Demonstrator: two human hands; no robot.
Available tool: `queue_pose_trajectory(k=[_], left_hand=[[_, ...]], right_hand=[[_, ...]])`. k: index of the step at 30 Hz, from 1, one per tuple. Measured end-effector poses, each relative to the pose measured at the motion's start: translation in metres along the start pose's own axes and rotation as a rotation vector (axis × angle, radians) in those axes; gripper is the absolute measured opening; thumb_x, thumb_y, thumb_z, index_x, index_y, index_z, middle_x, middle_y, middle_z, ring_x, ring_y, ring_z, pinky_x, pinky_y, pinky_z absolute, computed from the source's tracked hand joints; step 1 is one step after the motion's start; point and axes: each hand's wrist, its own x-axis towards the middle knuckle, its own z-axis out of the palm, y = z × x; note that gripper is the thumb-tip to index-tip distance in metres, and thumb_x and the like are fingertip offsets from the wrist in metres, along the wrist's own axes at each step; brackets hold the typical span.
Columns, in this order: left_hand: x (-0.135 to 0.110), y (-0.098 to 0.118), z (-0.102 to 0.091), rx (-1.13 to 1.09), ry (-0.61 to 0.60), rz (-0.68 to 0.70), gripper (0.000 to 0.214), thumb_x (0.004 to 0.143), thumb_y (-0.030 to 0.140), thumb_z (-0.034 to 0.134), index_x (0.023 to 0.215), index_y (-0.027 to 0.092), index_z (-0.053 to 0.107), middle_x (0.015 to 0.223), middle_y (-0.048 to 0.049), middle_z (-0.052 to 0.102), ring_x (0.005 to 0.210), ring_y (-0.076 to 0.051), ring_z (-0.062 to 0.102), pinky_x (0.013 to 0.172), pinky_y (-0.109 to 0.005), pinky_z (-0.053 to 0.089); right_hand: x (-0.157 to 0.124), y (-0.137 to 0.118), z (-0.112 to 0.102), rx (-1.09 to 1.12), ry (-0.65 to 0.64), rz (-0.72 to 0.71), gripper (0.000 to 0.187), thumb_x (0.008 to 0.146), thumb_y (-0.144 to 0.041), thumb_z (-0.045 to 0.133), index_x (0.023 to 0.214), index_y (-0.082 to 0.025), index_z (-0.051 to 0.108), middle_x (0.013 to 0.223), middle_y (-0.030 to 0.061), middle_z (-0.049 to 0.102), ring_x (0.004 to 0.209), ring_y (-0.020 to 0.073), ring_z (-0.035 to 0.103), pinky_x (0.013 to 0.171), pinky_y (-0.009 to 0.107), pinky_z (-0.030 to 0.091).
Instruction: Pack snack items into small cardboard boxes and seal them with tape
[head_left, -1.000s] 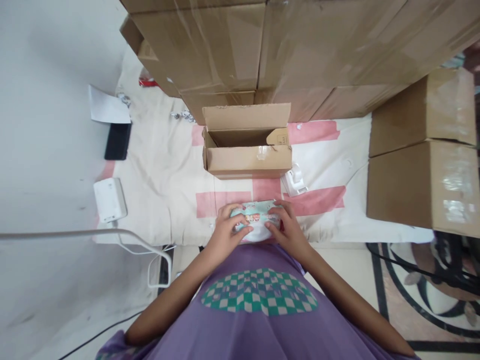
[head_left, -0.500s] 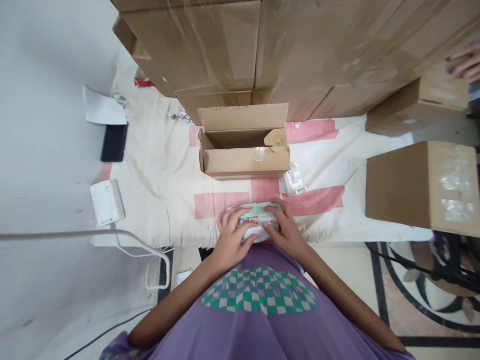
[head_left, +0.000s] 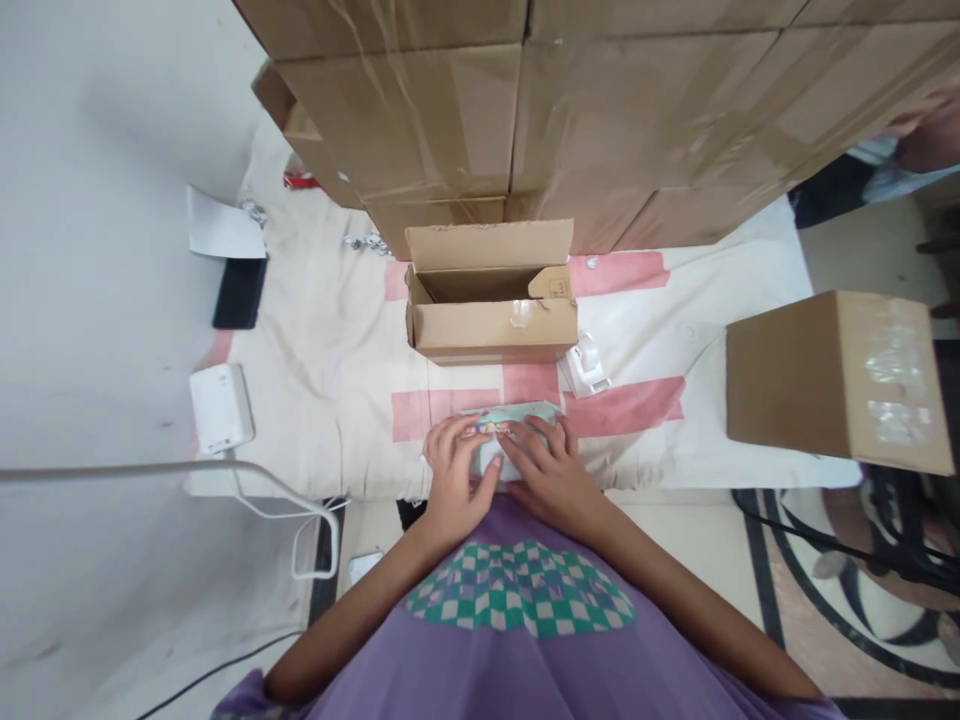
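Observation:
A small mint-green printed packet [head_left: 517, 415] lies on the cream and pink cloth [head_left: 330, 370] at the table's near edge. My left hand [head_left: 454, 470] and my right hand [head_left: 551, 468] rest on top of it, fingers curled and pressing it down, covering most of it. An open brown cardboard box [head_left: 491, 330] stands just beyond the packet, its flaps up and its inside dark. A small white tape dispenser [head_left: 583, 368] sits at the box's right corner.
A wall of stacked sealed cartons [head_left: 540, 110] fills the back. A taped carton [head_left: 836, 380] stands at right. At left lie a white adapter [head_left: 219, 408], a black device [head_left: 238, 292] and a paper [head_left: 223, 226]. Another person's arm [head_left: 926, 135] shows top right.
My hands have drawn closer together over the packet and flattened it. The upper of the two cartons at right has been carried off by another person.

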Motion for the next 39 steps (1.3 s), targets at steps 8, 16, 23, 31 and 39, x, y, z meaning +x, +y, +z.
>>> queue_pose_trajectory(k=[8, 16, 23, 31, 39], left_hand=[[0.034, -0.019, -0.025, 0.037, 0.271, -0.002, 0.018, 0.094, 0.023, 0.06, 0.112, 0.021, 0.058, 0.123, -0.011, 0.062, 0.122, -0.027, 0.056, 0.108, -0.049, 0.041], [0.099, -0.009, -0.055, 0.064, 0.346, 0.231, 0.012, 0.096, 0.021, 0.058, 0.108, 0.021, 0.059, 0.106, -0.007, 0.07, 0.105, -0.023, 0.065, 0.099, -0.044, 0.045], [0.156, 0.01, -0.038, 0.323, -0.052, 0.397, 0.035, 0.098, 0.031, 0.056, 0.13, 0.017, 0.059, 0.138, -0.0137, 0.063, 0.129, -0.03, 0.056, 0.111, -0.048, 0.039], [0.154, 0.01, -0.022, 0.423, -0.071, 0.384, 0.042, 0.094, 0.018, 0.062, 0.136, 0.018, 0.057, 0.117, -0.0119, 0.07, 0.115, -0.029, 0.06, 0.117, -0.058, 0.026], [0.103, 0.017, -0.036, 0.405, 0.092, 0.552, 0.019, 0.098, 0.009, 0.052, 0.101, 0.021, 0.067, 0.091, -0.0029, 0.069, 0.085, -0.019, 0.057, 0.092, -0.04, 0.04]], right_hand=[[0.045, -0.011, -0.02, -0.2, -0.221, -0.031, 0.053, 0.079, -0.02, 0.071, 0.129, -0.009, 0.059, 0.126, 0.0208, 0.06, 0.111, 0.0379, 0.051, 0.098, 0.054, 0.041], [0.046, -0.002, -0.051, 0.089, -0.297, 0.038, 0.054, 0.071, -0.026, 0.078, 0.12, -0.011, 0.059, 0.117, 0.0157, 0.056, 0.107, 0.0336, 0.053, 0.09, 0.046, 0.05], [0.006, 0.008, -0.092, 0.555, 0.013, 0.222, 0.053, 0.065, -0.014, 0.076, 0.113, -0.023, 0.055, 0.112, 0.0067, 0.058, 0.098, 0.0246, 0.06, 0.082, 0.036, 0.053], [-0.029, 0.044, -0.098, 1.104, 0.536, 0.491, 0.052, 0.082, -0.056, 0.07, 0.122, -0.026, 0.057, 0.102, 0.0098, 0.069, 0.095, 0.0331, 0.071, 0.079, 0.046, 0.06], [0.007, 0.049, -0.126, 1.14, 0.836, 0.48, 0.074, 0.082, -0.071, 0.057, 0.141, -0.027, 0.055, 0.115, 0.0146, 0.07, 0.115, 0.0404, 0.068, 0.097, 0.061, 0.057]])
